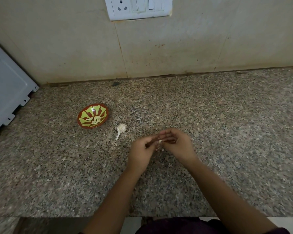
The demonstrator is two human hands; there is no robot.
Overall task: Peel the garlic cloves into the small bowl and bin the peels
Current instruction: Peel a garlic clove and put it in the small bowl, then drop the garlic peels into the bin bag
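At the middle of the desk [227,124], toward its near edge, head view: both hands meet just above the speckled granite. The forearm of the left hand [140,152] runs in from the near left, and that of the right hand [178,146] from the near right. Their fingertips touch.

Between them is a garlic clove [160,141], pale and mostly hidden.
- Left grip: thumb and fingers curled, pinching the clove from the left.
- Right grip: fingers curled over, pinching the same clove from the right.
- A scrap of peel [157,149] shows just under the clove; cannot tell whether it is attached.

Far-left of the hands, well apart, the small bowl [98,109] stands upright on the desk, with a red-brown rim and yellow-green rays inside. Peeled cloves [96,119] lie at its bottom; the count is unclear.

Between bowl and hands, near the bowl's right side but apart from it, lies a garlic head [121,127]. It is white and papery, with its stalk pointing near-left.

- Far side: a stained tiled wall [74,48], with a white switch plate [139,7] at the top.
- Left edge: a white appliance casing [5,92] on the desk by the wall.
- Near edge: dark cloth [176,227] of the person's garment.
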